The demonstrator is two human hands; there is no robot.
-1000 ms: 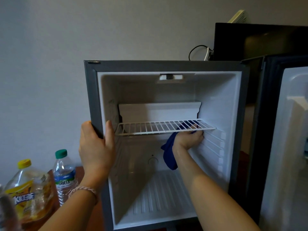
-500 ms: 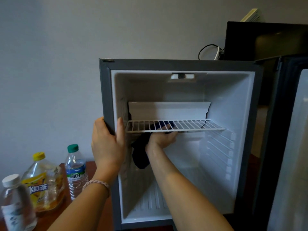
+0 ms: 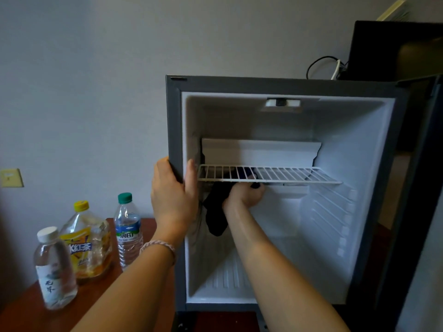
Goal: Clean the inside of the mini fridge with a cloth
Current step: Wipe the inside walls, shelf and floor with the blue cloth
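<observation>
On the reddish-brown wooden table point(image 3: 28, 310) at far left I see three clear plastic bottles point(image 3: 87, 240). My left hand point(image 3: 173, 200) grips the grey frame of the open white-lined mini fridge point(image 3: 175, 116), thumb inside. Beneath the white wire shelf point(image 3: 287, 174), my right hand point(image 3: 244, 194) clutches a dark blue cloth point(image 3: 214, 212), near the left inner wall.

A single head-worn view looks forward and slightly down, close in at arm's length, straight into the open fridge point(image 3: 287, 85) (its door runs off the right edge). The wide lens also takes in the wall point(image 3: 84, 80) and, low at left, bottles point(image 3: 128, 230) on a table point(image 3: 21, 315)
</observation>
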